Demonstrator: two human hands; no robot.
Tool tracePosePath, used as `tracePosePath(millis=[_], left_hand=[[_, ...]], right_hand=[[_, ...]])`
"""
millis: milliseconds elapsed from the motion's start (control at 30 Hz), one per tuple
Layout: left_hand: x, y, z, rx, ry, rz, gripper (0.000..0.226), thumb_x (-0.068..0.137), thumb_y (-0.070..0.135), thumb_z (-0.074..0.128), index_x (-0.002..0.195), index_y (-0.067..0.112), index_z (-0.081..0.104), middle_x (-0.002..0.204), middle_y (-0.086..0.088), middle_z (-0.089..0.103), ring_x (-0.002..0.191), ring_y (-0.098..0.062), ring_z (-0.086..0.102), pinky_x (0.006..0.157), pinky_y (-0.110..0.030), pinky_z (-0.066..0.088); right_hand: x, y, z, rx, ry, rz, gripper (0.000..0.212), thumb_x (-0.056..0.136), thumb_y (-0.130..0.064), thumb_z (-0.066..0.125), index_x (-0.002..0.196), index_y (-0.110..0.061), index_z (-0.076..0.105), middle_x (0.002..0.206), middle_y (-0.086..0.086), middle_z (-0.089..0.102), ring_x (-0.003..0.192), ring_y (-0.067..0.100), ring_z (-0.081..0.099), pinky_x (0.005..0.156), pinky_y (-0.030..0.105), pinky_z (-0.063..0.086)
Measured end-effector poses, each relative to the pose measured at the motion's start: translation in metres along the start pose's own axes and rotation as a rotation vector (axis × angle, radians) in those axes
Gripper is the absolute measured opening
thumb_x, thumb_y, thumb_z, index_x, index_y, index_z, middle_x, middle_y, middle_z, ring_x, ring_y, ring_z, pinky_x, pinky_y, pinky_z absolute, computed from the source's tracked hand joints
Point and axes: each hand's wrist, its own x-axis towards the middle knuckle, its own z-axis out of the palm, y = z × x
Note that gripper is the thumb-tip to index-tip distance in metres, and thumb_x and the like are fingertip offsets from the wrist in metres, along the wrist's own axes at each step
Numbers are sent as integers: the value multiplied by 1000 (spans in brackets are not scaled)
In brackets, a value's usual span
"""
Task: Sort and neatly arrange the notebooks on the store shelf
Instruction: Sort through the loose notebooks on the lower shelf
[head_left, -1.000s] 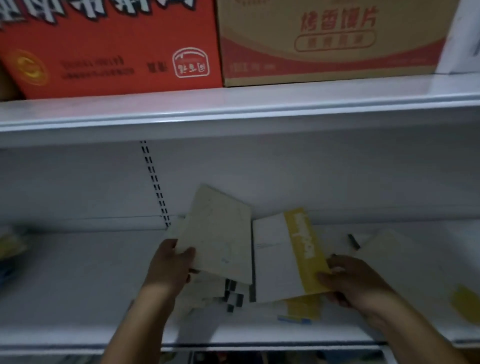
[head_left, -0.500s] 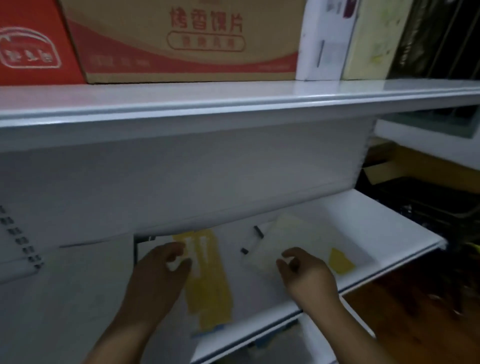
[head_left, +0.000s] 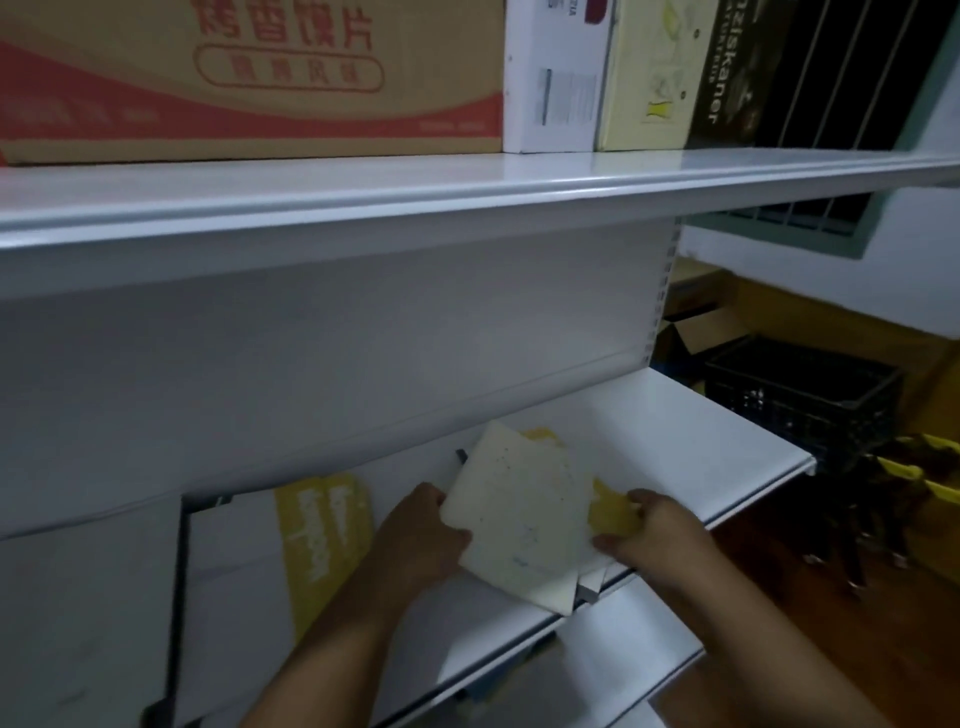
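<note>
A cream notebook (head_left: 524, 519) is tilted up above the white shelf (head_left: 727, 441), gripped on its left edge by my left hand (head_left: 421, 535). My right hand (head_left: 654, 530) grips the right side of the small stack, where a yellow-cornered notebook (head_left: 615, 512) shows under the cream one. A white notebook with a yellow band (head_left: 322, 535) lies flat on the shelf to the left. Another pale notebook (head_left: 88, 597) lies further left.
Cardboard boxes (head_left: 249, 78) and upright packages (head_left: 561, 73) stand on the upper shelf (head_left: 467, 187). A black plastic crate (head_left: 800, 395) sits on the floor past the shelf's right end. A lower shelf (head_left: 623, 649) juts out beneath my hands.
The view has swung right. Both hands have left the yellow-banded notebook on the shelf and picked up the cream notebook stack further right, lifting it off the shelf.
</note>
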Motion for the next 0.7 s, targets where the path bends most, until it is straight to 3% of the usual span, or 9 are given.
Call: tracePosePath(millis=[67,167,233,300,400,533,633,700], left_hand=[[-13,2,-18,-316,-18,-88,18,86,10,54,100,17,44,103,-9,53,77,-20,58,49,-32,58],[-43,-18,-64,-646,72,-119,23,88,4,55,106,16,48,108,-8,53,82,-23,60,49,-33,59],[-70,-44,-99,-752,229,-96,23,88,3,55,106,17,54,104,-9,58,83,-24,63,51,-32,58],[-97,-71,-128,-798,441,-122,20,88,1,53,102,16,55,100,-11,60,79,-26,62,51,-32,55],[-126,-110,-156,-691,719,-233,25,86,0,54,108,12,53,103,-16,60,79,-30,58,62,-32,45],[-152,-148,-171,-429,812,-420,32,84,2,57,114,7,52,109,-19,59,92,-34,57,78,-40,48],[-161,-165,-169,80,704,-603,43,78,16,66,119,7,55,118,-22,60,111,-41,52,93,-46,45],[-162,-167,-169,238,736,-647,62,71,23,75,127,8,52,131,-23,52,120,-43,45,100,-49,40]], right_hand=[[6,5,-16,36,-49,20,46,74,-26,74,113,-5,62,107,15,68,90,27,66,69,25,47],[16,8,-46,358,-138,62,15,78,-4,70,92,-5,67,76,18,70,51,24,67,45,26,51],[19,2,-57,543,-199,100,14,78,0,67,91,-4,65,55,11,67,36,18,59,32,20,40],[20,-22,-48,628,-300,101,16,78,-1,66,94,-1,62,53,12,65,34,17,52,32,17,33],[4,-88,-2,696,-512,-18,15,74,-1,68,86,-2,60,57,11,63,37,18,57,32,18,38],[-42,-164,69,568,-620,-143,7,78,2,66,79,-3,62,45,1,63,37,12,60,35,17,44],[-61,-179,109,326,-462,-288,7,79,-12,67,76,-7,64,57,3,69,50,17,67,48,29,55],[-59,-173,116,81,-308,-383,18,80,-33,66,85,-16,65,76,-2,66,70,16,65,63,27,50]])
